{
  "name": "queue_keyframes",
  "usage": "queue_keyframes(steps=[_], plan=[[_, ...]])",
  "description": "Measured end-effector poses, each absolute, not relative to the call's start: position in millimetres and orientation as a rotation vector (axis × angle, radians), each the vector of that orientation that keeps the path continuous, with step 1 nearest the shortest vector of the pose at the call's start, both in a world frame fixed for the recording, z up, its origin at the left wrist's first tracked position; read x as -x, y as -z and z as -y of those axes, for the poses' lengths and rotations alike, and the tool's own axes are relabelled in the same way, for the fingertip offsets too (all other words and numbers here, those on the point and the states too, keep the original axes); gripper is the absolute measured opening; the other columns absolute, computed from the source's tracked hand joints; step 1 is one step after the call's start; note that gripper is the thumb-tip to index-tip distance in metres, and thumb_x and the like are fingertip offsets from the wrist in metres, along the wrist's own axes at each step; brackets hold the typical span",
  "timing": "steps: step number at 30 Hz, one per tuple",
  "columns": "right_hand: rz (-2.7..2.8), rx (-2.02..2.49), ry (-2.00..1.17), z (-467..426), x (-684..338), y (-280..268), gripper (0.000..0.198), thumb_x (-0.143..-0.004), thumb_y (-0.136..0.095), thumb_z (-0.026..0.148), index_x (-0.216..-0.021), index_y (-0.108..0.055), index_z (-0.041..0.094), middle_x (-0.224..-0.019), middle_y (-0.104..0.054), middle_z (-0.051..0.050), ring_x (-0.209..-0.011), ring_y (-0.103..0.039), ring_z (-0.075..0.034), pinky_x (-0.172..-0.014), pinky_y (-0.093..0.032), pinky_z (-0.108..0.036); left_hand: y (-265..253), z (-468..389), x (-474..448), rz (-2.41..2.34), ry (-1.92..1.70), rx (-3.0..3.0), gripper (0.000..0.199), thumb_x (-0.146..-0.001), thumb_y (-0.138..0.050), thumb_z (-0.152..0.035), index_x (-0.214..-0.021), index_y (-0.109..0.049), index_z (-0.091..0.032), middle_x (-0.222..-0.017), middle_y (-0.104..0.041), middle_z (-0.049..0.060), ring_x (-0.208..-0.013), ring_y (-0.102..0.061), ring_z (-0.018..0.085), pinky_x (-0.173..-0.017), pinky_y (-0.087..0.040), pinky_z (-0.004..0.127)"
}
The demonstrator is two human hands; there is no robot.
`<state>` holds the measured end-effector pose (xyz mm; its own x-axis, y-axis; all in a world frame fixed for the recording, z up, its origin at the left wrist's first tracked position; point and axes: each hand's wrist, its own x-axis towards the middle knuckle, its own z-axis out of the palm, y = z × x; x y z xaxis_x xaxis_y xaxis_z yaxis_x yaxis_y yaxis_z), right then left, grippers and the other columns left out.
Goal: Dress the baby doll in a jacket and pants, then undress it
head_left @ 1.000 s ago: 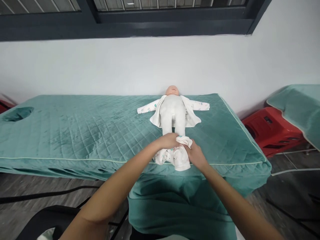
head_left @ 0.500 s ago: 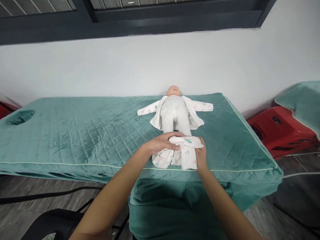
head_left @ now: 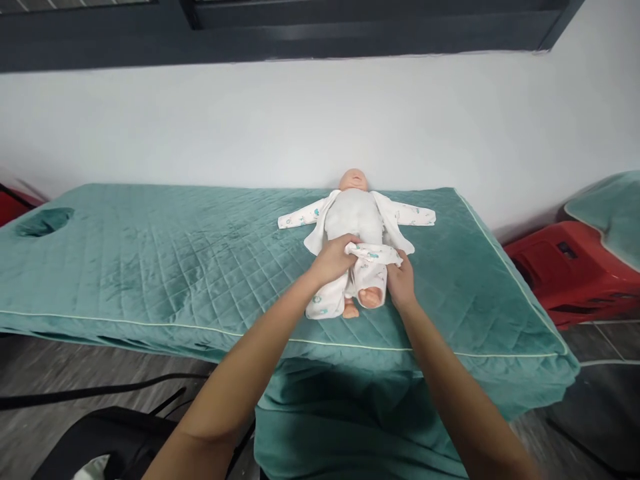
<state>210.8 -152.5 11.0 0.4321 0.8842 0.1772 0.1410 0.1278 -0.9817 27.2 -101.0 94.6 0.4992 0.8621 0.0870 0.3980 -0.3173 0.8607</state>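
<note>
Across the room's width, against the white wall, runs a massage bed (head_left: pixel 150 267) under a quilted teal cover, with a face hole near its far-left end. To the right of the bed sits a red plastic stool (head_left: pixel 565 267), partly under a second teal-covered surface. Near the bed's right end a baby doll (head_left: pixel 356 213) lies on its back, head to the wall, an open white printed top spread beneath it with sleeves out to both sides.

Over the doll's legs sit small printed trousers (head_left: pixel 350 287), the waistband bunched at the hips and both bare feet poking out of the leg ends near the bed's front edge. The left hand (head_left: pixel 333 260) pinches the waistband on the doll's left-of-picture hip, fingers curled closed on the cloth. The right hand (head_left: pixel 401 283) grips the other side, thumb over the band, fingers tucked under the fabric.

To do this step well, I would judge that both sides should rise evenly, with the hips lifted slightly so the back of the band does not snag, and the cloth smoothed rather than tugged.

Compared with a second ago, the trousers have travelled from the feet at the bed's edge up to the hips, the feet are now exposed, and both hands sit closer to the wall.
</note>
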Motion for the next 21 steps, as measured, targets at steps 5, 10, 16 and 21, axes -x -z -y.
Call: queue_keyframes(steps=[5,10,16,21], plan=[[1.002,1.484,-0.672,141,-211,-13,0.03,-0.075,-0.058,0.039,-0.098,-0.059,0.019,-0.092,-0.064,-0.001,-0.087,-0.055,-0.019,-0.083,-0.047,-0.032,-81,94,-28,-1.204,-0.876,-1.809,0.033,-0.079,-0.057,-0.016,-0.11,-0.069,-0.019,-0.108,-0.073,0.003,-0.103,-0.064,0.02,-0.097,-0.046,0.03],[1.165,1.409,-0.551,154,-208,-18,0.028,-0.077,-0.062,0.032,-0.102,-0.058,0.021,-0.098,-0.063,-0.003,-0.092,-0.058,-0.02,-0.088,-0.048,-0.035,-53,101,-6,-0.983,-0.962,-1.356,0.04,-0.068,-0.074,-0.025,-0.107,-0.068,-0.017,-0.1,-0.069,0.001,-0.096,-0.062,0.018,-0.088,-0.047,0.025],[1.882,1.217,-0.383,156,-191,-58,0.034,-0.088,-0.065,0.034,-0.12,-0.06,0.024,-0.125,-0.062,-0.01,-0.12,-0.055,-0.029,-0.105,-0.041,-0.045,-30,105,13,-0.689,-1.041,-0.883,0.053,-0.058,-0.085,-0.026,-0.106,-0.066,-0.019,-0.093,-0.067,0.0,-0.081,-0.062,0.014,-0.075,-0.049,0.023],[2.233,1.329,-0.844,110,-176,-102,0.027,-0.086,-0.068,0.049,-0.089,-0.065,0.022,-0.083,-0.065,-0.002,-0.078,-0.058,-0.021,-0.074,-0.043,-0.034,-29,101,14,-0.643,-1.014,-0.813,0.05,-0.058,-0.089,-0.031,-0.102,-0.067,-0.018,-0.092,-0.069,0.002,-0.078,-0.063,0.013,-0.074,-0.05,0.023]])
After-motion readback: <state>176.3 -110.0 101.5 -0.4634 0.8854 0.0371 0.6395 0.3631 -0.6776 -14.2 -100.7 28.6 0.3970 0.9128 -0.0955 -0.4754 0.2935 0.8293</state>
